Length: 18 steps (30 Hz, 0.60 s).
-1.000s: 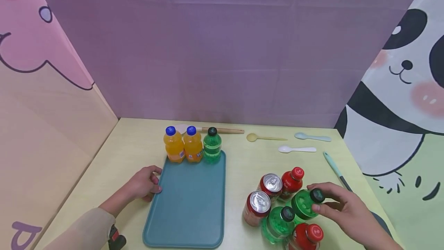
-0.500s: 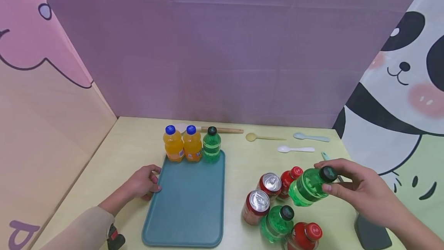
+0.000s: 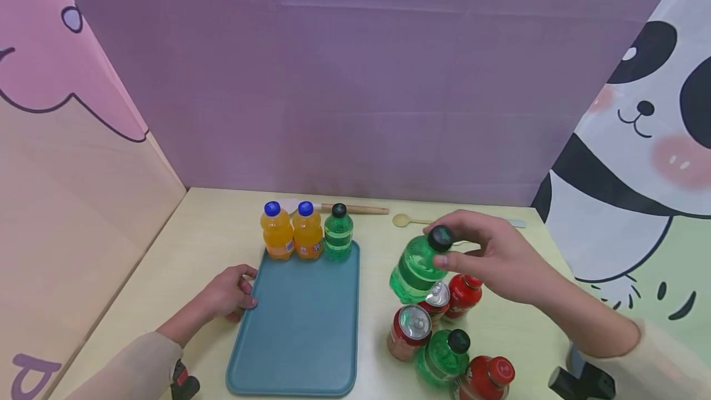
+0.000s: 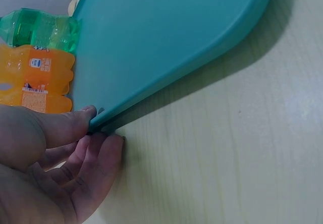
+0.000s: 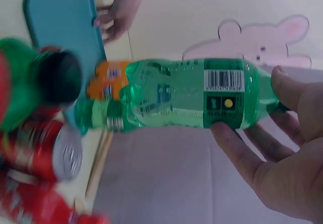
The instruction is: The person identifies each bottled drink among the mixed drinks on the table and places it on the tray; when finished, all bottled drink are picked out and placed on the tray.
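My right hand (image 3: 494,258) pinches a green soda bottle (image 3: 413,270) near its black cap, holding it tilted above the red cans. In the right wrist view that bottle (image 5: 186,93) shows its barcode label. My left hand (image 3: 230,292) grips the left edge of the blue-green tray (image 3: 300,332), thumb on the rim and fingers beneath, as the left wrist view shows. Two orange soda bottles (image 3: 278,233) and another green bottle (image 3: 339,233) stand in a row at the tray's far end.
At right stand red soda cans (image 3: 408,332), a second loose green bottle (image 3: 442,357) and red-capped bottles (image 3: 489,378), close together. A wooden-handled spatula (image 3: 355,209) and a yellow spoon (image 3: 408,220) lie along the back. A purple backdrop (image 3: 355,79) rises behind the table.
My right hand has lifted the green bottle out of the group at right and carried it left and farther back, over the cans. My left hand stays on the tray edge.
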Tool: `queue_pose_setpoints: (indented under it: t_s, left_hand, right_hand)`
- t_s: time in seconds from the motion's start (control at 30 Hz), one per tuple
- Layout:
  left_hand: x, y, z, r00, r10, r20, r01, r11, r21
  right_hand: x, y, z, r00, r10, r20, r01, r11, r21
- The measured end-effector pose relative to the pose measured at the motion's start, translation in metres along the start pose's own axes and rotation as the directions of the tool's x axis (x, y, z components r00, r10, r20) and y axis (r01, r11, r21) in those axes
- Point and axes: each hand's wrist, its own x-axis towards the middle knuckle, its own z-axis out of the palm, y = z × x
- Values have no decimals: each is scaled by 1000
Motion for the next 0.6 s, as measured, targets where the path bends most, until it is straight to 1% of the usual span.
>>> queue_pose_setpoints:
  t_s: [0.07,0.13,0.27,0.33,0.4,0.5,0.6]
  left_hand:
    - [-1,-1,0,1000,-3,1,3,1000,0]
    - [-2,-2,0,1000,-5,0,5,1000,-6]
    - [-3,-3,-1,1000,5,3,-5,1000,-8]
    - [-4,-3,-2,1000,3,2,-3,1000,-7]
    - [-5,-3,-3,1000,1,2,-1,1000,-5]
    - [-6,-1,-3,1000,16,-3,-16,1000,-9]
    - [-7,2,-2,998,54,-8,-54,999,-1]
  right_hand:
    - [16,-4,13,999,33,11,-33,999,1]
    - [32,-6,27,998,62,23,-63,998,25]
    - [64,-6,57,994,88,61,-94,991,92]
    - [80,-5,73,993,90,80,-98,990,100]
    - [95,-3,87,991,91,95,-100,991,93]
    - [115,1,106,991,90,101,-96,994,58]
    - [132,4,123,989,101,104,-105,994,38]
